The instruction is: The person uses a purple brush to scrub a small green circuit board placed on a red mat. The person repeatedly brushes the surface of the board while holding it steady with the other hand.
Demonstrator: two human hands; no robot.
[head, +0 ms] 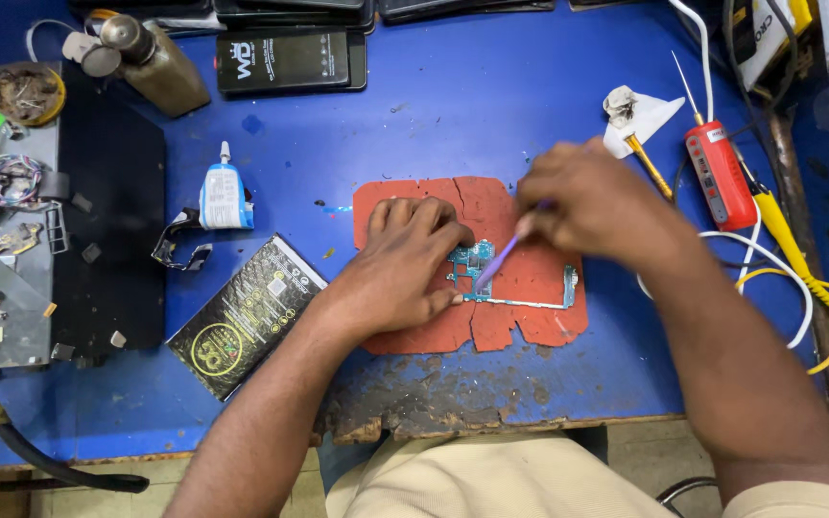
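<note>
Two bare hands work over a teal phone circuit board (477, 269) lying on a cracked red mat (530, 326) on a blue workbench (491, 105). The left hand (405, 264) presses flat, fingers curled, pinning the board's left edge. The right hand (592, 201) pinches a thin purple tool (499, 259), its tip touching the board just below the fingers.

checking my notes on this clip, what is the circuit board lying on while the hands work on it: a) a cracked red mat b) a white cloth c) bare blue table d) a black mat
a: the circuit board lies on the cracked red mat, pinned by the left hand while the right hand puts a thin purple tool to it.
</note>
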